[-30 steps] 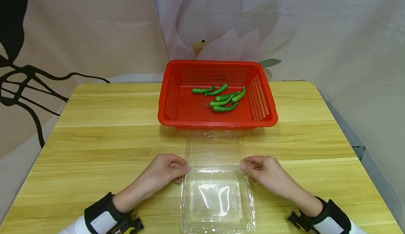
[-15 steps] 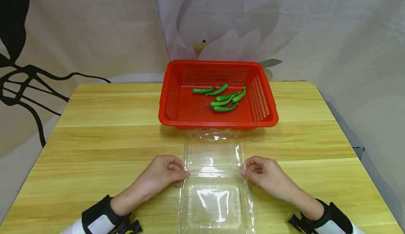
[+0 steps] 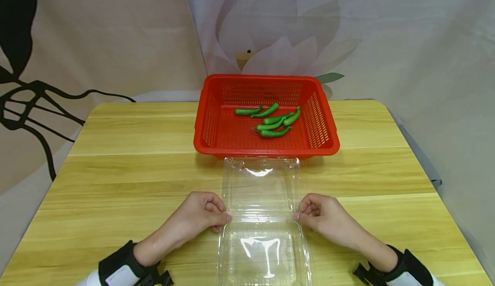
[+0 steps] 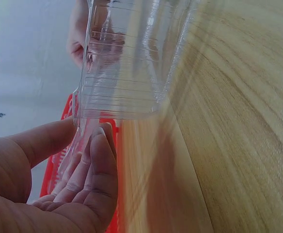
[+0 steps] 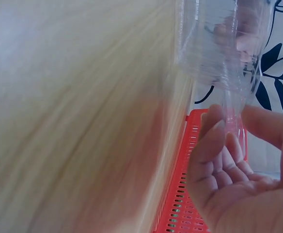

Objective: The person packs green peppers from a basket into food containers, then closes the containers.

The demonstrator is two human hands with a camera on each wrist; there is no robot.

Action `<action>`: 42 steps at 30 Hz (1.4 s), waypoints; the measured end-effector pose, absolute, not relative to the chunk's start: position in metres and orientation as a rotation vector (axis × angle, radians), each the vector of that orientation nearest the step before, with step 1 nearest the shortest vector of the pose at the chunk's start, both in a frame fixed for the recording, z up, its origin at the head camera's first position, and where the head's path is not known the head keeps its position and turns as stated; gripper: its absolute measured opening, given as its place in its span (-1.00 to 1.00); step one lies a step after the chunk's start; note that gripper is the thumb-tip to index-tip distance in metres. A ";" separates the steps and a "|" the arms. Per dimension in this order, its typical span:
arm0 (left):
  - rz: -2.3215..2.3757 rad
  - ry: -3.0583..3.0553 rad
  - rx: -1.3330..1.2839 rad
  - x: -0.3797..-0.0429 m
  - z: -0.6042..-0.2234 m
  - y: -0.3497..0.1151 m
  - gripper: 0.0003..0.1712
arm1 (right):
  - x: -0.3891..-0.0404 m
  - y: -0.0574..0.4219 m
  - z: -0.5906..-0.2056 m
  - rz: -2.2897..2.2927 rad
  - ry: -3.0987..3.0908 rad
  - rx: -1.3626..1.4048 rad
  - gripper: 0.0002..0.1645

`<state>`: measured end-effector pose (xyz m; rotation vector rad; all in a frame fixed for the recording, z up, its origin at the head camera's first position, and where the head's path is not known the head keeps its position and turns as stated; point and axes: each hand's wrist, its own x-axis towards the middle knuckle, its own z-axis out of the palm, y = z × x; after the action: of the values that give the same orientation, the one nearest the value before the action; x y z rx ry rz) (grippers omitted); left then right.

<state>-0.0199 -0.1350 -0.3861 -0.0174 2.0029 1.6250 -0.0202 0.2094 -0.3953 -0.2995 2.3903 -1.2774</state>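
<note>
An unfolded clear plastic clamshell box [image 3: 263, 251] lies lengthwise between the hands in the head view, its far half [image 3: 261, 189] reaching the near rim of the red basket. My left hand [image 3: 205, 215] pinches the box's left edge at the hinge between thumb and fingers. Opposite it, my right hand [image 3: 325, 217] pinches the right edge at the hinge. In the left wrist view the ribbed wall of the box [image 4: 127, 73] stands above the wooden surface. The right wrist view shows the thumb [image 5: 267, 124] and fingertips on either side of the clear edge.
A red perforated basket [image 3: 267, 152] stands at the back middle of the wooden table [image 3: 135, 165]. Several green chili peppers [image 3: 274, 133] lie inside it. A printed cloth [image 3: 386, 41] hangs behind the table.
Both hands have drawn the hinge slightly toward the person. The far half of the box shows larger and plainer, its far edge a little higher at the basket rim. The basket and peppers have not moved.
</note>
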 end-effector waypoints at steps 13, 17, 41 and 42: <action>1.643 1.968 -0.001 -0.017 -0.385 -0.137 -0.74 | -0.017 0.208 -0.394 -1.330 2.364 -0.354 -0.73; 1.658 1.977 0.015 -0.018 -0.385 -0.137 -0.76 | -0.018 0.207 -0.392 -1.339 2.351 -0.342 -0.74; 1.759 2.001 -0.157 -0.029 -0.392 -0.138 -0.77 | -0.047 0.186 -0.385 -1.488 2.381 -0.254 -0.79; 1.756 2.004 -0.156 -0.029 -0.392 -0.138 -0.77 | -0.048 0.186 -0.385 -1.493 2.383 -0.262 -0.78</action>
<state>-0.0289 -0.1382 -0.3924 -0.1563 2.0043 1.7563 -0.0483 0.1856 -0.3851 -0.2617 2.3832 -1.4926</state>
